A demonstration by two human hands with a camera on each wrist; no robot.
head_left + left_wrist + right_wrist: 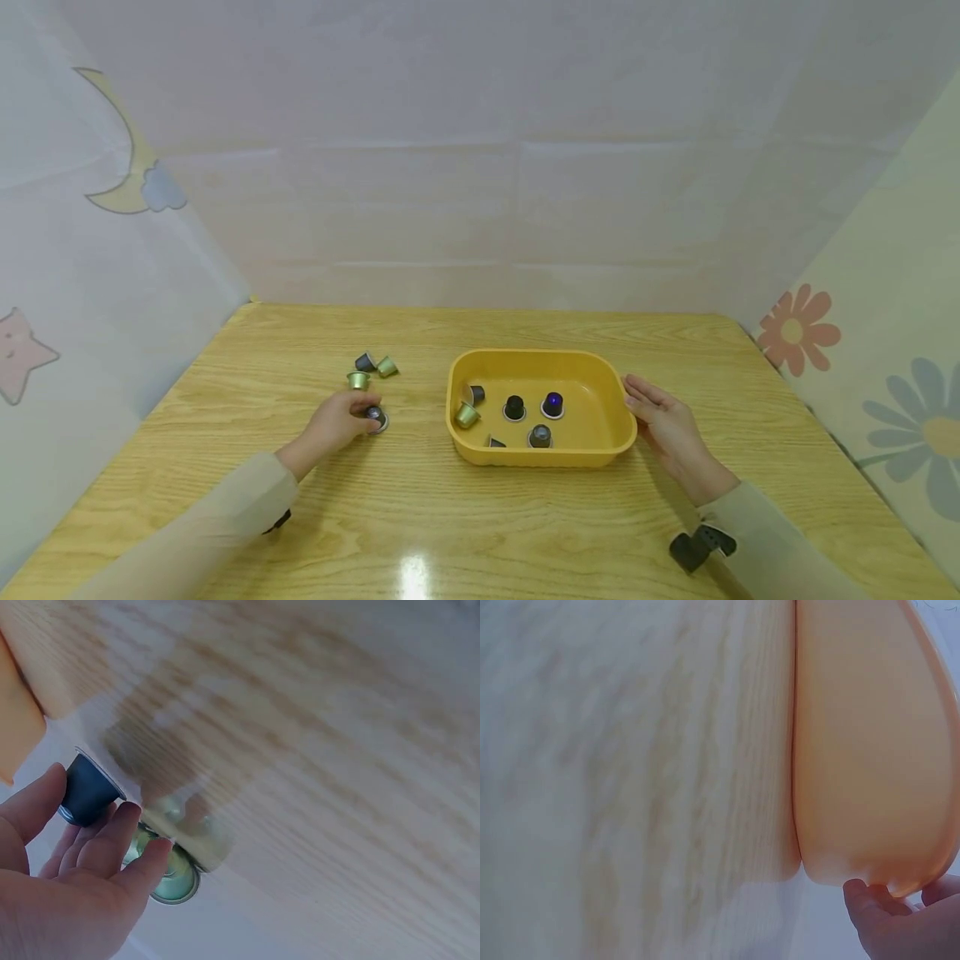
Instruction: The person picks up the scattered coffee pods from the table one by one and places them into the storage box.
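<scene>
Yellow bin (pixel 543 457) touched at one end, dark capsule (pixel 376 416) pinched to its left

Your left hand (pixel 335 423) has it, out on the table (pixel 420 517) left of the bin: thumb one side, fingers the other, a narrow pinch round that dark capsule! Over at the bin's right end, your right hand (pixel 678 437) lays fairly straight fingers against it, touching rather than clutching, probably to steady it.

Look how your capsule points: rim down toward the table, dome up, long axis close to upright, perhaps leaning slightly (whether the rim meets the wood, you cannot tell). Two green capsules (pixel 358 381) and a second dark one (pixel 364 362) lie left of the bin too, just beyond your fingers. Six more capsules (pixel 514 407) sit inside the bin, one mostly hidden by its near wall.

So this looks like the grasp itself, the pick-up step. Your next move seems to call for a straight lift, firm on the tapered side, clear of those green neighbours and high enough to pass the bin's left wall.
</scene>
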